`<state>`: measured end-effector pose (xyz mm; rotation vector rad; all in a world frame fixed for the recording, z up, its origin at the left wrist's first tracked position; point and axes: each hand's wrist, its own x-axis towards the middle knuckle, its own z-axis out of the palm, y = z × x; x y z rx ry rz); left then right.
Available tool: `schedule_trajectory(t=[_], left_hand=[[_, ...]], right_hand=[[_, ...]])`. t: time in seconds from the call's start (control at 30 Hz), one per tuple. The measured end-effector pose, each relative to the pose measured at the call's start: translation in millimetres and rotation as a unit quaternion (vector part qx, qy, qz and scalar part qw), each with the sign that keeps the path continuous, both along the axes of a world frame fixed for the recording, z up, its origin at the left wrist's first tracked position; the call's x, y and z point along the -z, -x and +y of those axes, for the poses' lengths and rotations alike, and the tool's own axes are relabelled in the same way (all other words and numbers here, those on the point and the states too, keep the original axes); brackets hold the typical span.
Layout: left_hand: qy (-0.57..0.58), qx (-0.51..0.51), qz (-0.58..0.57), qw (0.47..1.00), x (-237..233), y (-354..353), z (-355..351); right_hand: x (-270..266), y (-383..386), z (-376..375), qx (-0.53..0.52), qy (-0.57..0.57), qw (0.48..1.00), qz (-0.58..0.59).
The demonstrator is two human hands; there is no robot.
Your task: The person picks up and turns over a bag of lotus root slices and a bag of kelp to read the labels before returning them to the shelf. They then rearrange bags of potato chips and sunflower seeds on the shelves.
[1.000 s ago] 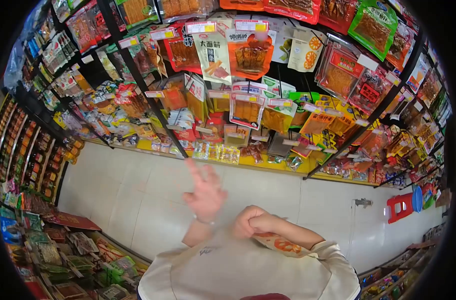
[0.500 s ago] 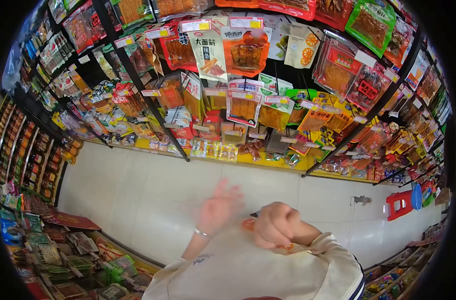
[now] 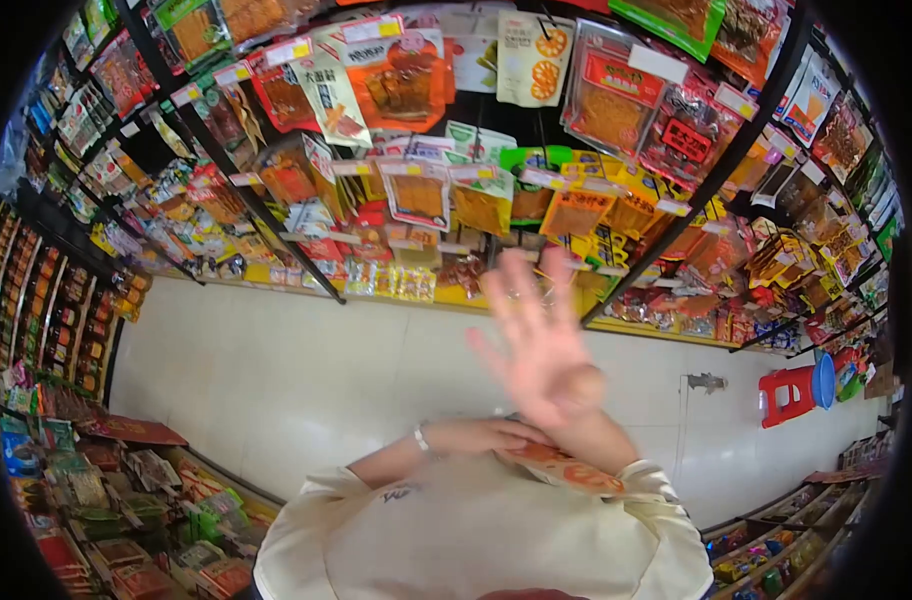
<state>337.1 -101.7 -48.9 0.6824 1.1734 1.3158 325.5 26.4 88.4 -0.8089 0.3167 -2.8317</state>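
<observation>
My left hand [image 3: 484, 436], with a bracelet at its wrist, is drawn in front of my body. Its fingers close on the upper end of a snack pouch [image 3: 568, 470] printed with orange slices, which lies partly hidden against my shirt beneath my right forearm. My right hand [image 3: 538, 345] is raised ahead of it, slightly blurred, fingers spread and nothing in it. Beyond those fingers hang yellow and orange snack packets [image 3: 578, 212] on the rack. A cream pouch [image 3: 534, 60] with orange slices hangs higher up.
A black-framed rack [image 3: 711, 165] of hanging packets stretches across the front, above a yellow bottom shelf [image 3: 456, 296]. Jars [image 3: 51, 305] line the left shelves. A red stool [image 3: 788, 395] with a blue basin [image 3: 824, 380] stands right. Packets [image 3: 156, 490] fill the near-left shelf.
My right hand has opened off the pouch and extended upward toward the rack. My left hand has come in from the left and closed on the pouch. The view has shifted right.
</observation>
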Motion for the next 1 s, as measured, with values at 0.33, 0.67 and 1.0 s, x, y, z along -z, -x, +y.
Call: schedule_trajectory(t=[0.33, 0.67, 1.0], left_hand=[[-0.104, -0.278, -0.007, 0.955, -20.0, 0.7, 36.7], [-0.198, -0.438, -0.043, 0.876, -31.8, -11.3, 49.8], [-0.209, -0.416, -0.042, 0.884, -37.5, 0.2, 69.7]], right_hand=[[19.8, -16.7, 59.7, -0.104, -0.012, 0.971, 0.213], [25.6, -40.0, 110.3, -0.183, -0.009, 0.983, 0.021], [47.5, -32.9, 127.0, -0.129, 0.118, 0.948, -0.265]])
